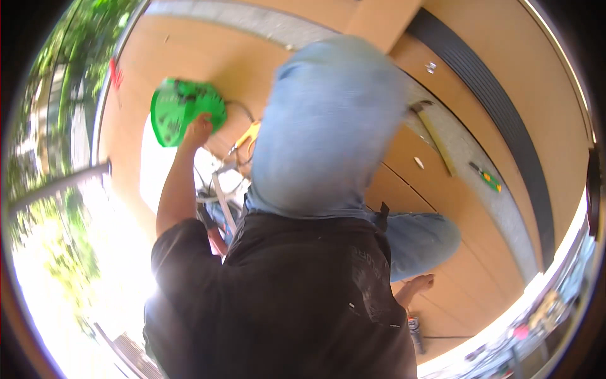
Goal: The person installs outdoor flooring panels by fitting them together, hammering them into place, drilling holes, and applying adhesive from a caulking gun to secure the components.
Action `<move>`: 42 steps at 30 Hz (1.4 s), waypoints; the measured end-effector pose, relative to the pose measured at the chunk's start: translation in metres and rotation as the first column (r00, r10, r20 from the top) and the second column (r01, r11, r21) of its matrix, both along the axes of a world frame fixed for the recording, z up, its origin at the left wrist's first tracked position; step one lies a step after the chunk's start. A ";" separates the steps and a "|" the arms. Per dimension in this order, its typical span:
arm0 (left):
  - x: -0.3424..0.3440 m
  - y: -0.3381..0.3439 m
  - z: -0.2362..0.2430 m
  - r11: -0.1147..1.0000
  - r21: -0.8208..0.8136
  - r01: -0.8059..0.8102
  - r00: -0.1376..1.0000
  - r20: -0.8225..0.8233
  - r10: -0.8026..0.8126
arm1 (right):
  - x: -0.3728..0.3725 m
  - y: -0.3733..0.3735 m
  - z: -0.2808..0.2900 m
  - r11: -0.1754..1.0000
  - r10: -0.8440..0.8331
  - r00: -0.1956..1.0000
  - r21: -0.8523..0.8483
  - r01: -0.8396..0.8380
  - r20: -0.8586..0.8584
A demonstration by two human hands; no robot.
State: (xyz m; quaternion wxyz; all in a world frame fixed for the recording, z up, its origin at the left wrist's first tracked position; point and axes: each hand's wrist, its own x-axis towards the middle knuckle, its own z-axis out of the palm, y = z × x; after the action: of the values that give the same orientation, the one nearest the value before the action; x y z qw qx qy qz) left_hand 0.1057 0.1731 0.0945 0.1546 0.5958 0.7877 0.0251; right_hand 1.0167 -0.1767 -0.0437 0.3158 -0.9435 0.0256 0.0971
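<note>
Shirt: black shirt (297, 297), nearest, filling the lower middle.
Jeans: blue jeans (328, 126), 1 knee raised and blurred, the other leg folded toward the floor's right side.
Right hand: seemingly the right hand (421, 282) below the folded leg, beside a dark tube (415, 331); cannot tell whether it is open or closed.
Yellow-handled tool: yellow-handled tool (250, 135) on the brown floor (467, 271), just left of the raised knee.
Left hand: left hand (200, 128), fingers seemingly curled at the green bag's near side; blur hides whether it grips.
Green bag: green bag (173, 110), toward the floor's far left corner; a firm hold on its rim, clear of the dark cord (241, 107), would likely keep it steady.
Red tool: red tool (115, 76), by the floor's left edge.
Hammer: hammer (437, 139), right of the knee.
Cutter: green-and-yellow cutter (486, 177), on the grey strip (505, 218), toward the floor's right edge.
Greenery: blurred greenery (79, 50), beyond the left edge.
</note>
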 end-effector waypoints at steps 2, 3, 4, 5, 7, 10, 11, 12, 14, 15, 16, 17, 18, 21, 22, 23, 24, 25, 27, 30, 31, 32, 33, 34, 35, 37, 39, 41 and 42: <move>-0.033 -0.049 0.040 0.964 0.056 -0.260 0.964 -0.050 0.263 | 0.038 0.113 0.055 0.962 0.271 0.951 -0.058 -0.265 0.152; -0.037 -0.082 0.056 0.889 0.042 -0.455 0.890 0.023 0.455 | 0.079 0.158 0.076 0.898 0.437 0.847 -0.101 -0.427 0.303; -0.042 -0.116 0.073 0.828 0.051 -0.559 0.829 0.013 0.559 | 0.090 0.211 0.102 0.874 0.476 0.825 -0.059 -0.482 0.306; -0.053 -0.146 0.073 0.788 0.061 -0.612 0.789 -0.005 0.614 | 0.104 0.244 0.120 0.848 0.512 0.788 -0.058 -0.526 0.343; -0.071 -0.251 0.066 0.755 0.105 -0.648 0.741 -0.143 0.656 | 0.115 0.332 0.146 0.737 0.643 0.660 -0.080 -0.671 0.388; -0.011 -0.340 0.039 0.578 -0.078 -0.813 0.581 -0.178 0.794 | 0.080 0.412 0.160 0.514 0.773 0.436 -0.052 -0.856 0.461; 0.010 -0.369 0.020 0.586 -0.107 -0.803 0.593 -0.235 0.770 | 0.054 0.428 0.154 0.449 0.806 0.405 0.001 -0.894 0.431; 0.032 -0.395 0.002 0.494 -0.233 -0.838 0.530 -0.130 0.838 | 0.038 0.441 0.143 0.361 0.887 0.300 -0.120 -0.925 0.352; 0.076 -0.438 -0.042 0.536 -0.233 -0.812 0.575 -0.153 0.804 | -0.024 0.445 0.106 0.034 0.907 0.024 -0.019 -0.999 0.421; 0.086 -0.421 -0.060 0.452 -0.326 -0.830 0.475 0.008 0.880 | -0.042 0.425 0.089 -0.129 0.837 -0.158 -0.092 -0.987 0.524; 0.095 -0.417 -0.068 0.449 -0.326 -0.832 0.472 0.010 0.882 | -0.059 0.411 0.072 -0.303 0.715 -0.346 -0.177 -0.936 0.607; 0.105 -0.414 -0.075 0.506 -0.360 -0.784 0.576 -0.118 0.809 | -0.056 0.404 0.056 -0.306 0.710 -0.353 -0.185 -0.934 0.609; 0.108 -0.399 -0.084 0.577 -0.404 -0.710 0.689 -0.225 0.689 | -0.033 0.393 0.034 -0.357 0.717 -0.448 -0.270 -0.894 0.534; 0.104 -0.384 -0.085 0.452 -0.643 -0.618 0.759 -0.337 0.558 | 0.024 0.374 -0.003 -0.528 0.701 -0.669 -0.451 -0.720 0.248; 0.095 -0.378 -0.089 0.360 -0.739 -0.570 0.795 -0.385 0.469 | 0.008 0.370 0.012 -0.302 0.932 -0.347 -0.304 -0.903 0.107; 0.094 -0.379 -0.090 0.327 -0.745 -0.581 0.787 -0.413 0.458 | -0.014 0.371 0.024 0.010 0.996 0.026 -0.197 -0.980 -0.081; 0.095 -0.368 -0.097 0.346 -0.735 -0.583 0.790 -0.412 0.455 | -0.031 0.367 0.046 0.088 0.991 0.113 -0.288 -0.954 -0.071; 0.097 -0.342 -0.099 0.410 -0.688 -0.599 0.778 -0.379 0.501 | -0.007 0.358 0.036 0.144 0.989 0.149 -0.321 -0.936 0.010; 0.109 -0.325 -0.103 0.471 -0.594 -0.652 0.728 -0.318 0.607 | -0.013 0.356 0.044 0.133 0.989 0.145 -0.277 -0.952 -0.023; 0.124 -0.300 -0.106 0.518 -0.508 -0.688 0.691 -0.240 0.682 | -0.031 0.351 0.056 0.176 0.977 0.204 -0.308 -0.935 -0.062; 0.128 -0.291 -0.108 0.533 -0.491 -0.689 0.688 -0.212 0.694 | -0.032 0.348 0.054 0.203 0.976 0.215 -0.229 -0.952 -0.026; 0.133 -0.289 -0.107 0.545 -0.475 -0.691 0.684 -0.185 0.706 | -0.029 0.343 0.047 0.209 0.978 0.210 -0.149 -0.967 0.005; 0.135 -0.285 -0.108 0.560 -0.455 -0.692 0.682 -0.158 0.714 | -0.025 0.340 0.041 0.224 0.974 0.226 -0.149 -0.963 0.003; 0.139 -0.287 -0.107 0.570 -0.446 -0.690 0.680 -0.131 0.721 | -0.018 0.336 0.030 0.248 0.969 0.248 -0.108 -0.963 0.013; 0.142 -0.295 -0.106 0.571 -0.423 -0.703 0.664 -0.103 0.741 | -0.024 0.347 0.026 0.241 0.970 0.241 -0.051 -0.969 0.021; 0.149 -0.326 -0.105 0.554 -0.388 -0.737 0.619 -0.056 0.783 | -0.028 0.354 0.046 0.187 0.974 0.197 -0.093 -0.978 -0.114; 0.155 -0.350 -0.102 0.554 -0.357 -0.752 0.593 0.001 0.805 | -0.027 0.359 0.056 0.161 0.961 0.190 -0.154 -0.975 -0.202; 0.157 -0.354 -0.099 0.568 -0.343 -0.748 0.584 0.069 0.809 | 0.002 0.357 0.042 0.129 0.949 0.183 -0.214 -0.968 -0.256; 0.160 -0.366 -0.093 0.553 -0.330 -0.765 0.558 0.086 0.825 | -0.010 0.362 0.045 0.133 0.938 0.194 -0.219 -0.966 -0.287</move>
State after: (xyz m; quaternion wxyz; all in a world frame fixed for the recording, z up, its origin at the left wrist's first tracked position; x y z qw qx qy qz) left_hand 0.2653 -0.1934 0.0013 0.2919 0.1390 0.9444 0.0605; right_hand 1.0064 0.1848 0.0016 0.0057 -0.7782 -0.5485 0.3058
